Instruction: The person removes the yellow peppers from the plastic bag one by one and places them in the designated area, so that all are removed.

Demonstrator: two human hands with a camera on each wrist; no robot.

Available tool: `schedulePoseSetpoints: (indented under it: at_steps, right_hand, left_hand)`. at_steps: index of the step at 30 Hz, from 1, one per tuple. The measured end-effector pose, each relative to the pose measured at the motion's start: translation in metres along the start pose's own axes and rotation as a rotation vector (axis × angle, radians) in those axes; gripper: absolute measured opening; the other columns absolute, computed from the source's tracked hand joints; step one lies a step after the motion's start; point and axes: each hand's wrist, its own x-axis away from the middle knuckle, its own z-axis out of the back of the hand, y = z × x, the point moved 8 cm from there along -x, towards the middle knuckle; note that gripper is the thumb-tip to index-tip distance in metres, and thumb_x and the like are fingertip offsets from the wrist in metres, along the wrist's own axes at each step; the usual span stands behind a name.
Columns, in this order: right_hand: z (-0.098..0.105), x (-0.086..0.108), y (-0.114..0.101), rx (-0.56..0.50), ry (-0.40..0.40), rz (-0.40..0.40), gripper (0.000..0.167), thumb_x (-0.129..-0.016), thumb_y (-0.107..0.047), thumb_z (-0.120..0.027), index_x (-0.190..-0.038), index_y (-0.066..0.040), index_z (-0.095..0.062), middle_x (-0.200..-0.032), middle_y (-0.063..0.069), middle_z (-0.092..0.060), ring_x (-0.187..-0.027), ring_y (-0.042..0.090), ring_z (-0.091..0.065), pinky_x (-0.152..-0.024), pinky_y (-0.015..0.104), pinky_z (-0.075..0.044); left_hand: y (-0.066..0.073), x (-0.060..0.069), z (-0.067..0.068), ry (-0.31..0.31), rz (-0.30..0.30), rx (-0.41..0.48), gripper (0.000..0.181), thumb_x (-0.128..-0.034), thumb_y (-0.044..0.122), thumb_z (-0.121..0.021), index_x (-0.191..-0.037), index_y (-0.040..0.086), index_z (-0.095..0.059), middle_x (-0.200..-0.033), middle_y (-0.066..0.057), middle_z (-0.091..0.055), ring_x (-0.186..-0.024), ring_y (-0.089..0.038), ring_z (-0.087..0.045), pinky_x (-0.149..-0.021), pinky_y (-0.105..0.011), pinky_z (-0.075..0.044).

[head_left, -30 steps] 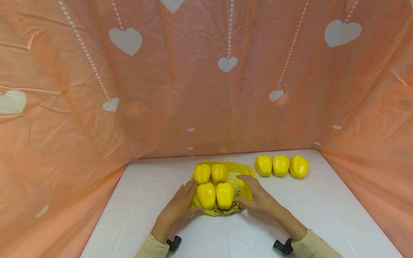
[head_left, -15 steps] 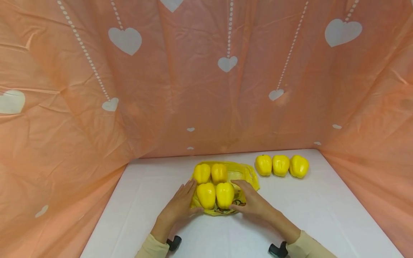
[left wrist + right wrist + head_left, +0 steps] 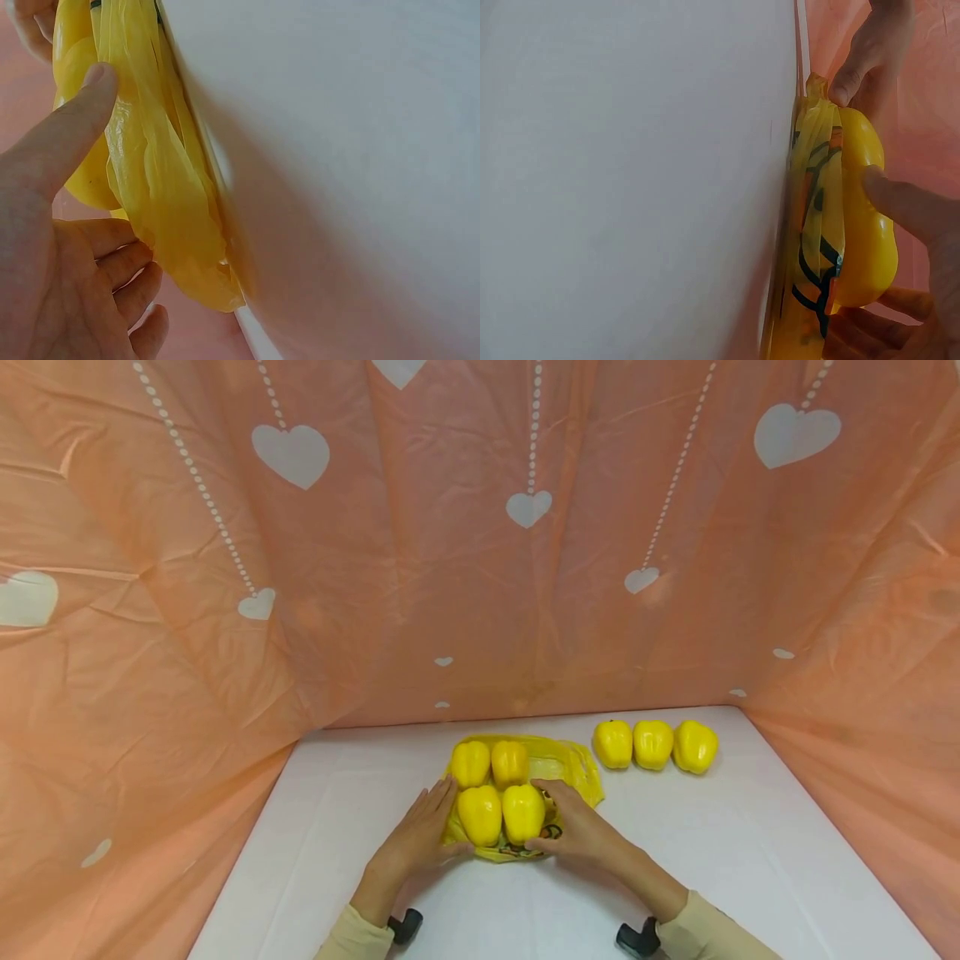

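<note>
Four yellow bell peppers, among them a front left one [image 3: 480,816] and a front right one [image 3: 523,814], lie in two rows on a flattened yellow plastic bag [image 3: 581,768]. My left hand [image 3: 415,831] rests along the bag's left side, fingers extended, thumb by the front left pepper. Around the right side of the front right pepper stands my right hand [image 3: 581,827], its thumb and fingers spread apart. In the right wrist view the thumb touches a pepper [image 3: 866,247]. The left wrist view shows my left hand [image 3: 67,217] beside the bag's folds [image 3: 161,187], fingers relaxed.
Three more yellow peppers [image 3: 653,745] stand in a row at the back right of the white table [image 3: 750,852]. A pinkish-orange curtain with white hearts [image 3: 480,568] hangs behind the table and along both sides.
My right hand has moved left, from the bag's right part to the front right pepper. The bag's right edge, folded inward before, now spreads outward. My left hand and the peppers have stayed put.
</note>
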Motion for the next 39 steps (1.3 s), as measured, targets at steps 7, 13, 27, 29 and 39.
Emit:
schedulePoseSetpoints:
  at_steps: [7,13,27,29,39]
  right_hand:
    - [-0.002,-0.002,0.0,-0.011,-0.016,-0.004,0.095,-0.086,-0.035,-0.093,-0.157,0.003,-0.042,-0.154,0.024,-0.051,-0.139,0.041,-0.053,-0.116,0.062,-0.048]
    - [-0.003,-0.001,-0.002,-0.004,-0.017,0.007,0.093,-0.086,-0.031,-0.092,-0.156,0.003,-0.042,-0.152,0.024,-0.052,-0.138,0.041,-0.054,-0.116,0.061,-0.049]
    - [0.012,0.005,-0.005,0.014,-0.003,0.016,0.092,-0.089,-0.033,-0.09,-0.16,-0.002,-0.04,-0.156,0.02,-0.051,-0.142,0.039,-0.052,-0.117,0.06,-0.048]
    - [0.017,0.007,-0.006,0.01,0.011,0.017,0.092,-0.089,-0.032,-0.09,-0.16,-0.003,-0.04,-0.155,0.02,-0.051,-0.14,0.039,-0.054,-0.114,0.06,-0.051]
    - [0.038,0.017,-0.002,0.022,0.086,0.017,0.091,-0.087,-0.023,-0.091,-0.16,-0.003,-0.04,-0.151,0.019,-0.052,-0.137,0.038,-0.056,-0.114,0.06,-0.052]
  left_hand:
    - [-0.002,0.0,-0.002,0.005,0.014,-0.01,0.106,-0.0942,0.045,-0.083,-0.166,-0.008,-0.026,-0.175,-0.023,-0.023,-0.163,-0.036,-0.023,-0.135,-0.052,-0.016]
    - [-0.002,0.0,-0.001,0.004,0.013,-0.011,0.106,-0.0941,0.045,-0.083,-0.166,-0.009,-0.026,-0.175,-0.023,-0.024,-0.163,-0.037,-0.023,-0.135,-0.053,-0.016]
    - [0.001,0.0,0.001,0.01,0.004,-0.01,0.105,-0.0952,0.046,-0.081,-0.166,-0.009,-0.026,-0.175,-0.024,-0.023,-0.163,-0.037,-0.022,-0.135,-0.053,-0.016]
    - [0.001,0.0,0.001,0.014,0.003,-0.009,0.105,-0.0949,0.045,-0.082,-0.165,-0.009,-0.026,-0.175,-0.024,-0.024,-0.163,-0.037,-0.023,-0.135,-0.053,-0.016]
    - [0.001,0.001,0.001,0.014,0.01,-0.01,0.105,-0.0941,0.045,-0.083,-0.165,-0.01,-0.027,-0.175,-0.024,-0.025,-0.163,-0.037,-0.024,-0.135,-0.053,-0.017]
